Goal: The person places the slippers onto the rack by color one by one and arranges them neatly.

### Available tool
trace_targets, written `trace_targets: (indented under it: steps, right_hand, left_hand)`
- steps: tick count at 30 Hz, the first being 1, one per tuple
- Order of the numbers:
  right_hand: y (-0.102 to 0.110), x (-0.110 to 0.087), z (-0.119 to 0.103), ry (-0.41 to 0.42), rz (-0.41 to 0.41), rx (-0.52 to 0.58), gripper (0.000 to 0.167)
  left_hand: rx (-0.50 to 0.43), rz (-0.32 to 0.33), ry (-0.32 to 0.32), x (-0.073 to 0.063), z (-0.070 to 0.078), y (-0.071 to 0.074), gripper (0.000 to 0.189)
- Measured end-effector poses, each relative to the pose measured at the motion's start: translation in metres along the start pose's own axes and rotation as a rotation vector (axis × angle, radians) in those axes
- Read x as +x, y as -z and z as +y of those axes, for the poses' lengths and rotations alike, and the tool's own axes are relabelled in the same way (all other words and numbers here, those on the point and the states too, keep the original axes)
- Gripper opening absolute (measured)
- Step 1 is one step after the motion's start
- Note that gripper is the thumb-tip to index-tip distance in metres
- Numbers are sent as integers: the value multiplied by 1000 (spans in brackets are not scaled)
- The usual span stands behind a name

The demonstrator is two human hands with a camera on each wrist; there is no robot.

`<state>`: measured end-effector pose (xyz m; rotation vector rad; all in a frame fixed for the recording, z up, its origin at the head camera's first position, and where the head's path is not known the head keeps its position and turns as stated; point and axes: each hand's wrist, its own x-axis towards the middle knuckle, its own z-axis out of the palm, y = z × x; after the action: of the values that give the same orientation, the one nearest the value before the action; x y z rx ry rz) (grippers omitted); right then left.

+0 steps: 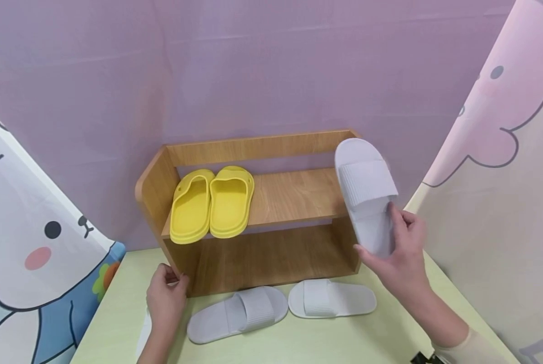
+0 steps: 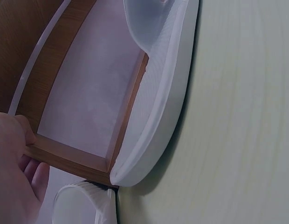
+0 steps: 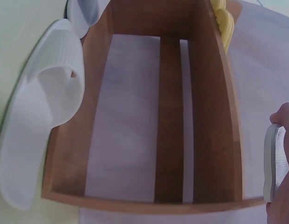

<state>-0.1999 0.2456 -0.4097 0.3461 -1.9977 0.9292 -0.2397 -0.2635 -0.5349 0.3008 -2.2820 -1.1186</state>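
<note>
My right hand [image 1: 400, 253] holds a pale grey slipper [image 1: 366, 184], thumb on one side and fingers on the other. This slipper is raised in front of the right end of a wooden shoe rack [image 1: 298, 197], toe up. At the rack's lower left, my left hand [image 1: 166, 298] grips the edge of the side panel, its fingers curled round the wood in the left wrist view. On the table before the rack lie another grey slipper [image 1: 237, 313] and a white slipper [image 1: 332, 298], toes toward each other. Two yellow slippers [image 1: 209, 205] sit side by side on the upper shelf's left.
A white object [image 1: 144, 331] shows partly behind the left forearm; the left wrist view has a white ribbed slipper [image 2: 81, 205] beside the rack. The pale table [image 1: 335, 344] is bounded by a purple backdrop [image 1: 262, 71] and cartoon-printed sheets at both sides.
</note>
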Motion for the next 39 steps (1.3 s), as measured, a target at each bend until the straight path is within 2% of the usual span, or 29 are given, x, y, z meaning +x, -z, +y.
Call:
trace_targets:
  steps: [8,15,20,28,39]
  right_hand:
    - [-14,10,-16,-23,-89,-6,112]
    - [-26,22,-25,-119,-153,-16,102]
    - [-36,27,-29,-162,-158,-26,98]
    - [-53,35,-30,-159,-126,-78,97]
    - [-62,43,-35,-166,-176,-189,96]
  left_hand:
    - [7,-3,12,1,0,-1,16]
    - [7,-3,8,0,2,0,16]
    - [13,-2,11,1,2,0,16]
    - [2,-1,1,1,1,0,16]
    - [4,-4,15,0,2,-1,16]
